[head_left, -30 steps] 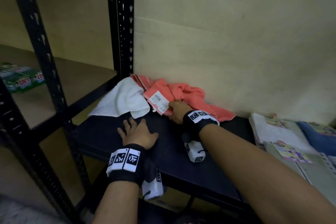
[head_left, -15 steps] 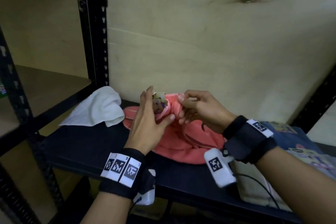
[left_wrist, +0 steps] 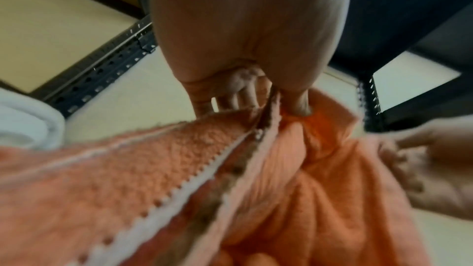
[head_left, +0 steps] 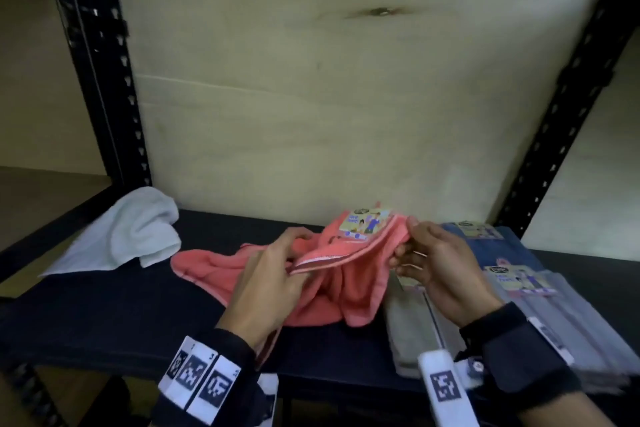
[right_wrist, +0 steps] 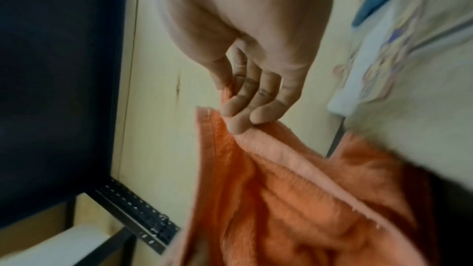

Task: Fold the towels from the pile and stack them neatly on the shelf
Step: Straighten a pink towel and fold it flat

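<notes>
Lying crumpled at the left end of the dark shelf (head_left: 104,315), a white towel (head_left: 131,232) sits beside the black upright (head_left: 100,62). Right of it, the left hand (head_left: 270,284) and right hand (head_left: 433,270) each pinch the stitched hem of the coral towel (head_left: 332,291), lifting it while its body sags onto the shelf; a printed label (head_left: 363,222) tops it. Folded towels (head_left: 519,305), blue and pale, are stacked at the far right.

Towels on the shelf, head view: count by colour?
Coral towel, held by left hand and right hand: 1
White towel, crumpled: 1
Blue towel, folded: 1
Pale grey-beige folded towels: at least 2, blurred
Total: at least 5
</notes>
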